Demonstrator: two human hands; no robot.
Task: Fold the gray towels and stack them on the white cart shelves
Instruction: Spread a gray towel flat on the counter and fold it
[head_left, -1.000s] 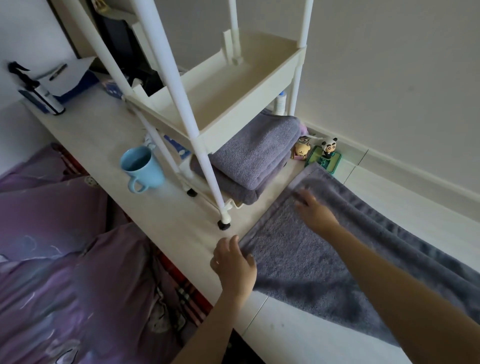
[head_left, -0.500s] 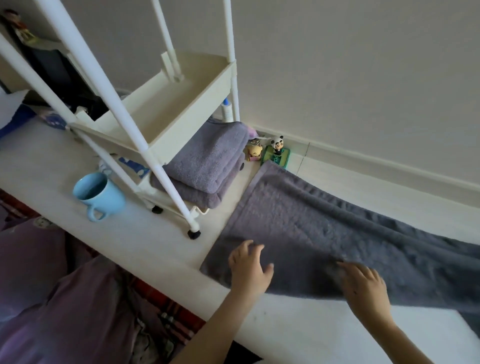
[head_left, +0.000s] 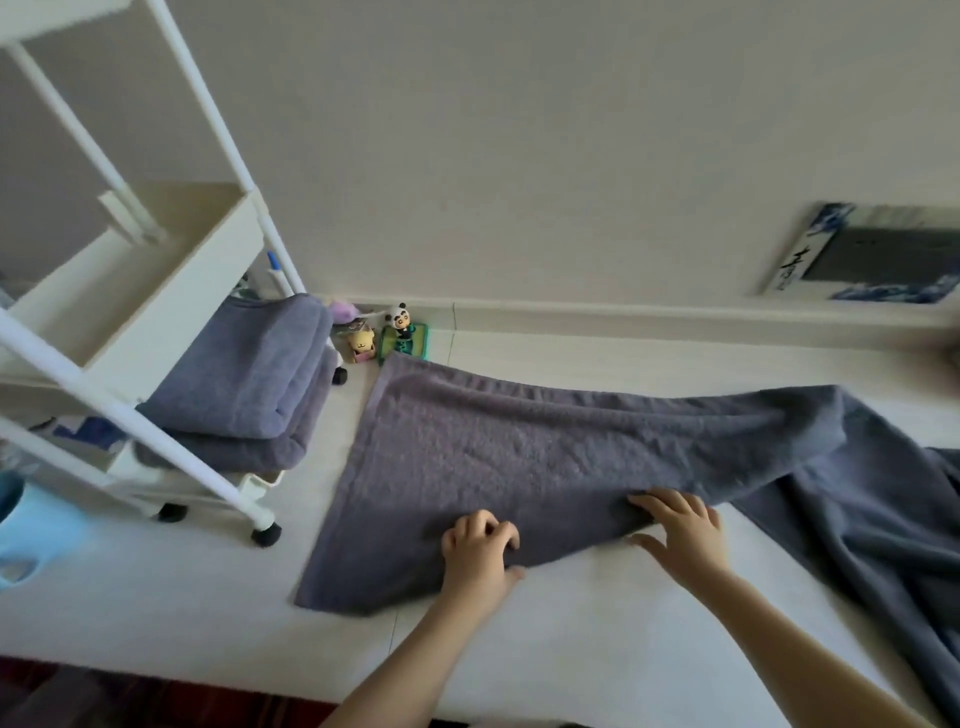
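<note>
A: Starting at the left, the white cart (head_left: 156, 306) stands on the pale tabletop (head_left: 597, 623) with two folded towels (head_left: 244, 379) stacked on its bottom shelf. They sit low, I'd guess, because that shelf gets filled first; the shelf above them looks bare.

B: And the blue mug (head_left: 31, 525)?

A: At the far left edge, just beside the cart's front wheels, well apart from the work.

B: Where is the towel being folded?

A: The gray towel (head_left: 545, 457) lies spread flat on the tabletop to the right of the cart, its far corner just beside the small panda figurine (head_left: 400, 317) and the other toys by the wall. Its right end bunches up and spills over the table's right side.

B: The hands?

A: The left hand (head_left: 480, 551) has its fingers curled over the near hem, thumb apparently underneath, so it seems to pinch the edge. The right hand (head_left: 680, 530) lies flatter, fingers on the cloth and thumb spread on the table; whether it grips I cannot tell. Both sit on the near edge, probably to lift it over toward the wall.

B: Room for that?

A: The near side of the table is open. The toys crowd the far corner, and the hanging end may drag.
</note>
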